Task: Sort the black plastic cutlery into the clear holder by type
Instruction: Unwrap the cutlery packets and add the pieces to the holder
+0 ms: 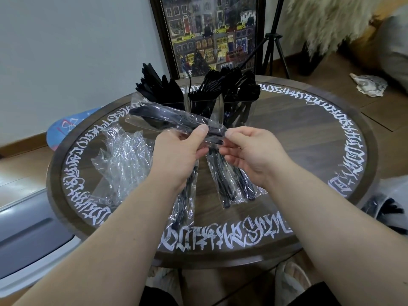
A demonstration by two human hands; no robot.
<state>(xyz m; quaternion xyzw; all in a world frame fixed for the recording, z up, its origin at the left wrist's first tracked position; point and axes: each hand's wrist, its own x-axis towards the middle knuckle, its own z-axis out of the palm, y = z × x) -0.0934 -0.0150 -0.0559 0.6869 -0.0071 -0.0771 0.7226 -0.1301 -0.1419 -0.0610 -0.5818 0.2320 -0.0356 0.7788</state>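
Head view, contents listed by size. Room: pale wall behind, wood-plank floor (375, 107), a grey-and-white appliance or bin (28, 228) at lower left.

Round wooden table (309, 138), dark brown, ringed with a band of white calligraphic script (220, 239); the lettering is ornate and not legible.

Framed picture (207, 34) of a night street with yellow taxis, leaning against the wall behind the table. Black tripod (273, 40) to its right, then a cream fur throw (326, 21).

Clear holder (218, 107) at the far side of the table, three compartments: knives (154, 87) left, forks (207, 87) middle, spoons (240, 85) right, all black and standing upright.

Heap of empty clear wrappers (123, 160) on the table's left part.

Wrapped cutlery packets (231, 182) lying on the table under the hands, black pieces inside clear film.

Held packet (174, 119), black cutlery in clear film, raised above the table in front of the holder. Left hand (176, 155) pinches its near end between thumb and fingers; right hand (249, 151) pinches the same end just beside, thumb on top.
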